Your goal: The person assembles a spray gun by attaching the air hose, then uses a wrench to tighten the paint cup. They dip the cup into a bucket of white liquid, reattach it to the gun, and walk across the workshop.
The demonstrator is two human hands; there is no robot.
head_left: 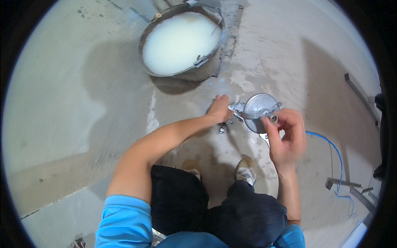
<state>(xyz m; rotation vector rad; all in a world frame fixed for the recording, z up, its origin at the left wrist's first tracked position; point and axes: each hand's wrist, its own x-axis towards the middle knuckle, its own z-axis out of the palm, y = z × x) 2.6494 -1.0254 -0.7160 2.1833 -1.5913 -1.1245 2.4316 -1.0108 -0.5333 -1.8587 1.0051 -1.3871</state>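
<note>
A silvery metal tool with a round, lid-like disc (pixel 254 102) and a bar across it is held above the floor in front of me. My left hand (pixel 220 109) is closed at the tool's left end, its fingertips partly hidden. My right hand (pixel 288 134) comes in from the right, thumb and fingers pinching a short hollow metal fitting (pixel 273 119) at the disc's lower right. Whether that fitting is joined to the disc I cannot tell. A small round metal part (pixel 222 129) lies on the floor just below my left hand.
A large dark bucket (pixel 201 73) of white liquid stands ahead, slightly left. A blue hose (pixel 340 159) curls over the floor at right, near some metal bars (pixel 345 183). My shoes (pixel 246 170) are close below the tool. A dark bar (pixel 359 96) lies at far right.
</note>
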